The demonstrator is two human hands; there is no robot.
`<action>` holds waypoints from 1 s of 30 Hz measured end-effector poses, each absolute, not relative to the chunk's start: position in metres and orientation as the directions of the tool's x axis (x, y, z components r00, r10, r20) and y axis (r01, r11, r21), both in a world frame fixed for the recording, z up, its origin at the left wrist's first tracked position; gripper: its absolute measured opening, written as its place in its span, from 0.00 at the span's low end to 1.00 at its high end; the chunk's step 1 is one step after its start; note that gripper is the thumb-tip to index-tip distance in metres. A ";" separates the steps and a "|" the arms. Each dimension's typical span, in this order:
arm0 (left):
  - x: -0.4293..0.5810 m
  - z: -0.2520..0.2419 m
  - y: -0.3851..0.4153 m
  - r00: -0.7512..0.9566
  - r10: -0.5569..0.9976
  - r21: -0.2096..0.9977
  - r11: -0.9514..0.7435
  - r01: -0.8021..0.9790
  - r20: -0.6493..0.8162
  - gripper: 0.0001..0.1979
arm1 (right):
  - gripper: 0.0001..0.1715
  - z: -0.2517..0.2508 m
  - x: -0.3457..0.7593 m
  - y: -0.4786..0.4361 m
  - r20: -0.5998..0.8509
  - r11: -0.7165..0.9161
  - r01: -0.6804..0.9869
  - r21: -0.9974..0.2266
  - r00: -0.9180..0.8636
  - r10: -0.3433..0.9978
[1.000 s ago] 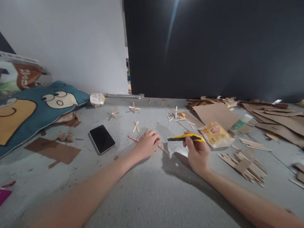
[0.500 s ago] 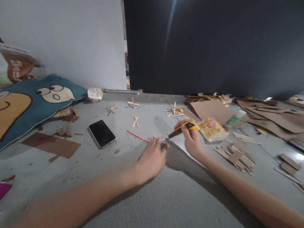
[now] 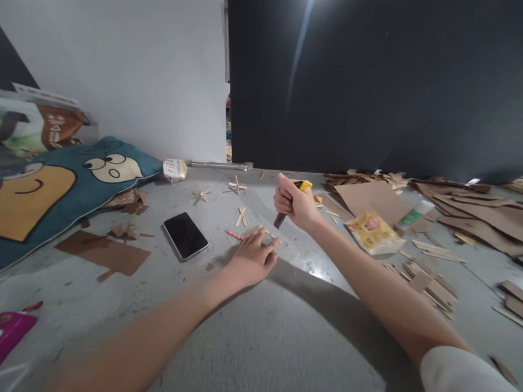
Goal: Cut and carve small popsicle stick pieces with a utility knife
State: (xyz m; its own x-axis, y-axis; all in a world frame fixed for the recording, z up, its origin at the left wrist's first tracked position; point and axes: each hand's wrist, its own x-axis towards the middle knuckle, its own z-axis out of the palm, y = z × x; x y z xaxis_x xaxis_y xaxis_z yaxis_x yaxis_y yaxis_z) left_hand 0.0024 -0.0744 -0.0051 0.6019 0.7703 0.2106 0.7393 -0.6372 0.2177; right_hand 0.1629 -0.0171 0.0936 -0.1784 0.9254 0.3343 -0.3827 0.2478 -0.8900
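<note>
My left hand (image 3: 251, 256) lies on the grey floor with its fingers pressed down on a thin pink stick (image 3: 235, 235), whose left end sticks out past the fingers. My right hand (image 3: 294, 204) is raised just above and right of it, fisted around a yellow and black utility knife (image 3: 290, 204) whose dark tip points down toward the stick. A pair of crossed wooden sticks (image 3: 241, 216) lies just beyond the left hand.
A black phone (image 3: 185, 235) lies left of my hands. A blue cartoon cushion (image 3: 51, 188) and brown card scraps (image 3: 103, 251) are at the left. A yellow packet (image 3: 374, 232), a glue bottle (image 3: 412, 214), wooden sticks (image 3: 425, 284) and cardboard sheets (image 3: 479, 209) fill the right.
My right hand swung the knife left and up, turning its tip downward over the stick. My left hand stayed pressed on the pink stick.
</note>
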 end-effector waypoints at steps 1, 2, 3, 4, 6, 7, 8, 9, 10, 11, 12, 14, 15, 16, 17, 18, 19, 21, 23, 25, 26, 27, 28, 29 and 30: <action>0.002 -0.005 -0.075 0.605 0.762 0.220 -0.646 0.731 0.232 0.23 | 0.41 0.091 0.158 -0.014 0.336 0.261 -0.430 -0.864 -0.109 0.935; 0.002 -0.005 -0.076 0.599 0.761 0.215 -0.647 0.732 0.248 0.23 | 0.43 0.088 0.153 -0.012 0.333 0.277 -0.466 -0.840 -0.041 0.942; 0.002 -0.005 -0.077 0.593 0.763 0.210 -0.643 0.736 0.258 0.22 | 0.43 0.084 0.150 -0.010 0.319 0.284 -0.488 -0.825 0.012 0.948; 0.002 -0.005 -0.078 0.583 0.767 0.214 -0.637 0.741 0.268 0.22 | 0.43 0.080 0.148 -0.008 0.301 0.286 -0.500 -0.817 0.054 0.952; 0.002 -0.004 -0.080 0.575 0.768 0.221 -0.635 0.740 0.282 0.22 | 0.42 0.072 0.145 -0.005 0.263 0.288 -0.512 -0.809 0.121 0.957; 0.003 -0.004 -0.081 0.571 0.768 0.226 -0.634 0.739 0.288 0.21 | 0.41 0.069 0.145 -0.004 0.247 0.288 -0.516 -0.807 0.148 0.958; 0.003 -0.003 -0.081 0.569 0.768 0.229 -0.634 0.738 0.293 0.21 | 0.41 0.065 0.145 -0.003 0.232 0.286 -0.521 -0.805 0.168 0.958; 0.004 -0.003 -0.081 0.568 0.767 0.232 -0.635 0.736 0.296 0.20 | 0.40 0.063 0.145 -0.003 0.217 0.279 -0.524 -0.805 0.177 0.960; 0.004 -0.002 -0.082 0.568 0.767 0.237 -0.636 0.734 0.297 0.20 | 0.40 0.061 0.145 -0.002 0.205 0.268 -0.526 -0.807 0.176 0.963; 0.004 -0.001 -0.082 0.571 0.766 0.243 -0.638 0.730 0.296 0.20 | 0.40 0.059 0.145 -0.002 0.197 0.257 -0.527 -0.810 0.169 0.966; 0.004 0.000 -0.082 0.577 0.764 0.250 -0.642 0.725 0.290 0.20 | 0.39 0.058 0.145 -0.001 0.195 0.250 -0.529 -0.811 0.158 0.968; 0.004 0.002 -0.082 0.579 0.766 0.260 -0.640 0.723 0.279 0.21 | 0.39 0.056 0.144 -0.001 0.203 0.249 -0.536 -0.807 0.144 0.969; 0.005 0.003 -0.082 0.578 0.769 0.261 -0.638 0.725 0.273 0.21 | 0.38 0.056 0.144 -0.001 0.209 0.253 -0.540 -0.803 0.142 0.967; 0.005 0.004 -0.083 0.578 0.771 0.260 -0.635 0.728 0.267 0.21 | 0.38 0.056 0.145 -0.001 0.214 0.257 -0.542 -0.800 0.143 0.966; 0.005 0.004 -0.083 0.579 0.772 0.258 -0.634 0.729 0.261 0.21 | 0.38 0.056 0.145 0.000 0.216 0.260 -0.543 -0.798 0.145 0.966; 0.005 0.004 -0.083 0.579 0.773 0.256 -0.633 0.730 0.259 0.21 | 0.37 0.057 0.145 0.000 0.216 0.263 -0.542 -0.798 0.149 0.965; 0.005 0.004 -0.083 0.581 0.772 0.256 -0.634 0.730 0.258 0.21 | 0.37 0.057 0.145 0.000 0.217 0.267 -0.539 -0.799 0.155 0.964; 0.005 0.004 -0.082 0.579 0.770 0.260 -0.636 0.727 0.267 0.21 | 0.37 0.057 0.144 0.000 0.218 0.272 -0.527 -0.805 0.163 0.962; 0.005 0.004 -0.082 0.577 0.770 0.267 -0.636 0.724 0.272 0.21 | 0.37 0.056 0.143 0.000 0.218 0.274 -0.514 -0.813 0.166 0.962; 0.004 0.003 -0.082 0.579 0.771 0.269 -0.635 0.724 0.265 0.21 | 0.37 0.055 0.142 -0.001 0.220 0.273 -0.506 -0.818 0.164 0.962; 0.004 0.003 -0.082 0.579 0.773 0.264 -0.633 0.727 0.259 0.22 | 0.38 0.055 0.141 -0.001 0.222 0.274 -0.504 -0.819 0.162 0.962; 0.004 0.002 -0.082 0.578 0.775 0.256 -0.631 0.733 0.255 0.22 | 0.38 0.054 0.140 -0.002 0.224 0.274 -0.503 -0.820 0.158 0.962; 0.003 0.001 -0.082 0.576 0.777 0.249 -0.628 0.737 0.256 0.22 | 0.39 0.054 0.140 -0.002 0.227 0.274 -0.500 -0.821 0.154 0.962; 0.003 0.000 -0.081 0.575 0.776 0.243 -0.629 0.739 0.260 0.22 | 0.39 0.053 0.140 -0.002 0.228 0.272 -0.498 -0.823 0.148 0.962; 0.003 -0.001 -0.081 0.575 0.773 0.239 -0.632 0.738 0.267 0.22 | 0.39 0.053 0.140 -0.002 0.229 0.270 -0.496 -0.825 0.143 0.963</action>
